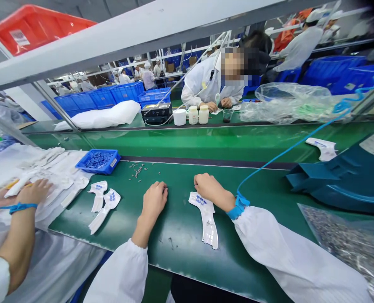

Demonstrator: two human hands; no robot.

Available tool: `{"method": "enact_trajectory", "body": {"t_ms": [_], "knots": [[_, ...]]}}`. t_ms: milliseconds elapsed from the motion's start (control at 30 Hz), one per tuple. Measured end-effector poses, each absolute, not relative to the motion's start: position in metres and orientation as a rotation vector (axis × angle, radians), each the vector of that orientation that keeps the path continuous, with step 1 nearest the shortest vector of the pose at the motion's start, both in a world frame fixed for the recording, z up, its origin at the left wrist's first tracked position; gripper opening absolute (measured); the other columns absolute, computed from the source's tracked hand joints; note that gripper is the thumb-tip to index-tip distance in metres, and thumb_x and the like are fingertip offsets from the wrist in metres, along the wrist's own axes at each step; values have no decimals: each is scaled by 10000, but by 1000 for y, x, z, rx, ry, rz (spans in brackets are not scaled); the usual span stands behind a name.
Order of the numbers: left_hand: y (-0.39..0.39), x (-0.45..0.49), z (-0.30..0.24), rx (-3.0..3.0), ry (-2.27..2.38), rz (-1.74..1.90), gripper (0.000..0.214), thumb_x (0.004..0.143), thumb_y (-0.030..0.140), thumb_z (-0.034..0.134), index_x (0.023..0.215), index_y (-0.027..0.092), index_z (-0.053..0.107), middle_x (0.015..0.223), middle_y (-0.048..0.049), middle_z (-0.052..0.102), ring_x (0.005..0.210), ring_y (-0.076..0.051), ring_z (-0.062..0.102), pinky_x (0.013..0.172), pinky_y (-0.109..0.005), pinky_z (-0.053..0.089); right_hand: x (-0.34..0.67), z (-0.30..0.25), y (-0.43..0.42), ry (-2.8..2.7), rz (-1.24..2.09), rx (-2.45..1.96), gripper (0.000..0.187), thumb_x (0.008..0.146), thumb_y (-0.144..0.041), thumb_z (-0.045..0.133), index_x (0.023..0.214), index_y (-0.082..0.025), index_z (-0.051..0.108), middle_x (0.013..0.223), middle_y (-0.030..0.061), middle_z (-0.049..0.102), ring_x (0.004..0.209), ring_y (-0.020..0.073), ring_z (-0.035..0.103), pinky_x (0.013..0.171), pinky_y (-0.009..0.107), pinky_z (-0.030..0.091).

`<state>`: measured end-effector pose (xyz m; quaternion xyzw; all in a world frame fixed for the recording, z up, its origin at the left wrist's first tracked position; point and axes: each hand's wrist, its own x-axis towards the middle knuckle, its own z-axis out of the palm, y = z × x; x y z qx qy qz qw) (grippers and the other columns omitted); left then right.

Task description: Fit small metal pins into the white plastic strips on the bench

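Observation:
My left hand (pixel 155 195) rests on the green work surface (pixel 174 219) with its fingers curled in; whatever they hold, if anything, is hidden. To the right, my right hand (pixel 207 187) is closed, knuckles forward, and its inner side is out of sight. Just below it lies a curved white plastic shell (pixel 208 221) with small blue pieces in its wide upper end. Small metal screws (pixel 138 170) are scattered beyond my left hand. Further left lie two more white shells, one short (pixel 97 195) and one longer (pixel 106 208), also with blue pieces.
A blue tray (pixel 113 163) of small blue parts stands at the back left. A co-worker's hand (pixel 33 193) is over white parts at far left. On the right are a teal bin (pixel 348 181), a bag of metal pieces (pixel 341 240) and a blue coiled wrist cord (pixel 288 151).

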<state>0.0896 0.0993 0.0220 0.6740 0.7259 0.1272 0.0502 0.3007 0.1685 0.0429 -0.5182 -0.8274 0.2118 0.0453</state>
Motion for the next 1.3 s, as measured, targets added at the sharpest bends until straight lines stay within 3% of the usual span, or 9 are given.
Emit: {"method": "enact_trajectory", "body": {"t_ms": [100,200,333,533,733,1000,1300], "knots": [[92,89,21,2087,2126,410,195,965,194,466,1061,208,634,968,-57,647,889,-199,641,747,-282,485,316,56,158,-2510,709,-1555,203,848,-70,511,857,-161,692,917,118,736,873,240,689,663,282,417],[80,98,17,2122,2007,471,258,1000,221,419,1178,218,606,1036,-60,643,979,-207,626,847,-316,491,341,66,141,-2446,1005,-1423,156,883,-160,524,866,-193,675,860,45,736,784,183,679,620,249,418],[57,126,14,2074,1758,690,235,1018,242,411,1066,223,640,1016,-44,642,986,-202,607,896,-338,482,369,67,111,-2329,1318,-1297,142,916,-301,555,861,-208,647,833,21,710,729,168,643,607,244,418],[14,166,12,1888,1535,844,192,1014,227,439,1067,234,623,1035,-42,599,980,-181,593,878,-314,490,376,53,83,-2322,1280,-1365,196,929,-378,561,824,-214,588,752,13,661,691,176,594,603,263,381],[-10,182,6,1989,1365,825,161,1002,171,469,1050,237,608,1236,-36,599,1155,-189,539,988,-337,457,371,44,77,-2280,1307,-1371,146,943,-341,538,876,-219,582,767,-7,660,685,156,584,611,254,378],[-12,185,7,2084,1407,771,155,998,158,474,1063,230,594,1226,-27,651,1090,-199,592,916,-371,475,370,44,73,-2211,1290,-1445,238,940,-397,551,798,-222,628,751,-12,685,690,161,598,626,260,360],[-11,184,4,2049,1412,776,144,990,160,493,1060,235,595,1212,-23,653,1100,-191,595,938,-367,468,365,31,65,-2166,1265,-1479,288,953,-415,517,749,-220,574,713,-15,653,656,157,569,592,256,341]]}}
